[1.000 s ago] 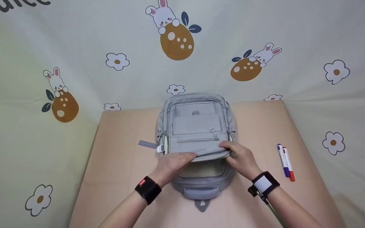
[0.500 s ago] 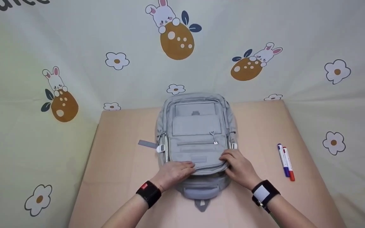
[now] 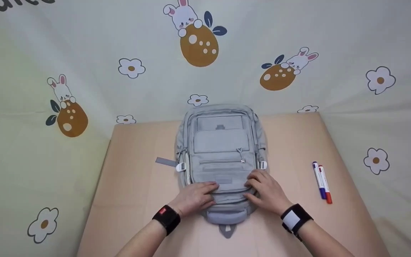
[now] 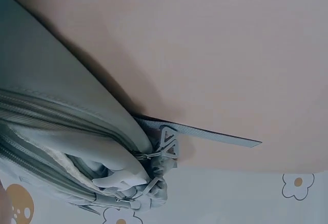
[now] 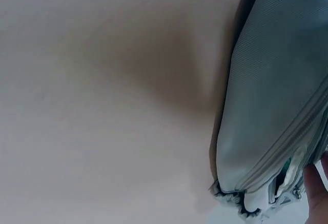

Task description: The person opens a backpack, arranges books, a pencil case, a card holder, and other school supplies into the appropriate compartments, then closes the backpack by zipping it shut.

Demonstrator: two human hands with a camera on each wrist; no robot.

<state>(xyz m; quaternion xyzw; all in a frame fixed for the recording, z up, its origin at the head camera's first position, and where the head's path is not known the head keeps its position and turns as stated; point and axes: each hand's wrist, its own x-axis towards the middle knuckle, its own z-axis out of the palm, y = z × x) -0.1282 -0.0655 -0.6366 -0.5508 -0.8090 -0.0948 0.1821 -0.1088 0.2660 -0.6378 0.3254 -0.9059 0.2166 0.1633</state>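
A grey backpack (image 3: 221, 141) lies flat, its top handle (image 3: 227, 217) toward me. Its front panel is folded down over the opening at the handle end. My left hand (image 3: 194, 195) rests on the panel's lower left edge with fingers fairly straight. On the lower right edge, my right hand (image 3: 268, 189) touches the fabric with loosely bent fingers. The right wrist view shows fingertips (image 5: 315, 190) beside the zipped side of the bag. From the left wrist, the backpack's open side zipper (image 4: 61, 116) and white buckle (image 4: 168, 142) are visible.
Two markers, one blue-capped (image 3: 318, 180) and one red-capped (image 3: 325, 184), lie right of the backpack on the table (image 3: 137, 171). A grey strap (image 3: 166, 161) sticks out at the bag's left. A printed cloth (image 3: 148, 43) hangs behind and along the sides.
The front panel, held up and open a second ago, has come down toward the handle and lies flat over the opening. Both hands moved slightly toward me with it and loosened on its edge.
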